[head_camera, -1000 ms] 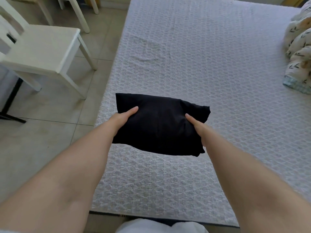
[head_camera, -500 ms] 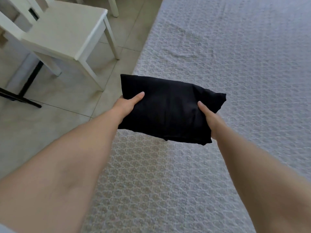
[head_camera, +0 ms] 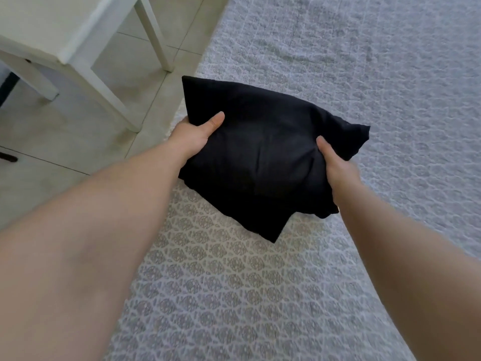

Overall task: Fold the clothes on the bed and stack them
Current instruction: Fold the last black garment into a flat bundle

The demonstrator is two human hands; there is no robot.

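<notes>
A folded black garment (head_camera: 263,155) hangs in the air over the left edge of the bed (head_camera: 364,74). My left hand (head_camera: 194,135) grips its left side, thumb on top and fingers hidden beneath. My right hand (head_camera: 335,165) grips its right side the same way. A loose lower corner of the garment droops toward the patterned bedspread. No other clothes are in view.
A white chair (head_camera: 65,45) stands on the tiled floor (head_camera: 78,142) left of the bed, its nearest leg close to the garment's left side. A dark metal leg shows at the far left edge.
Both hands have carried the garment leftward toward the bed's edge and the chair. The view has swung left and down, and the patterned bedding at the right has left the frame.
</notes>
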